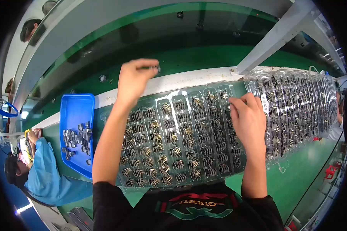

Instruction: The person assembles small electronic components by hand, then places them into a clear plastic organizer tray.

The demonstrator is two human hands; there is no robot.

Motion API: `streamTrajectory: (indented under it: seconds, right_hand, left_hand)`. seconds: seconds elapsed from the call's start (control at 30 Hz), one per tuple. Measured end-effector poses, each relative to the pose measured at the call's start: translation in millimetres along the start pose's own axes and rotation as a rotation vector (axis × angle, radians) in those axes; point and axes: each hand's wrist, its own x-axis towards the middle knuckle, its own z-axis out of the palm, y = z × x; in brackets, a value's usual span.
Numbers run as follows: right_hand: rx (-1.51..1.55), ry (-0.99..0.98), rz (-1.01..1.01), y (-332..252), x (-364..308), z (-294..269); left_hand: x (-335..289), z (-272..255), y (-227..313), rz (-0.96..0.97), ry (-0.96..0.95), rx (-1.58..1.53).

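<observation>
My left hand [137,77] is closed in a pinch on a small dark round part [157,69], held over the near edge of the green belt. Below it lies a clear plastic tray [121,184] whose pockets are filled with small dark ringed parts and brass-coloured pins [166,107]. At the tray's far right corner my right hand [250,119] has thumb and fingers drawn together. Whatever they hold, if anything, is too small to make out.
A blue bin [78,99] with several dark round parts stands on the left. More filled clear trays [296,111] lie to the right. A few parts sit on the green belt [189,48]. A metal post [273,40] rises behind the trays. A person in blue [46,173] works at far left.
</observation>
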Motion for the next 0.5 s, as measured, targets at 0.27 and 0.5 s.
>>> streamTrajectory:
  seconds: [0.27, 0.5]
  right_hand:
    - [0.070, -0.004, 0.003, 0, 5, 10]
    - [0.440, 0.086, 0.123, 3, -5, 3]
  left_hand:
    - [148, -1, -64, 0.044, 0.168, 0.217]
    - [140, -46, -60, 0.000, 0.179, 0.306]
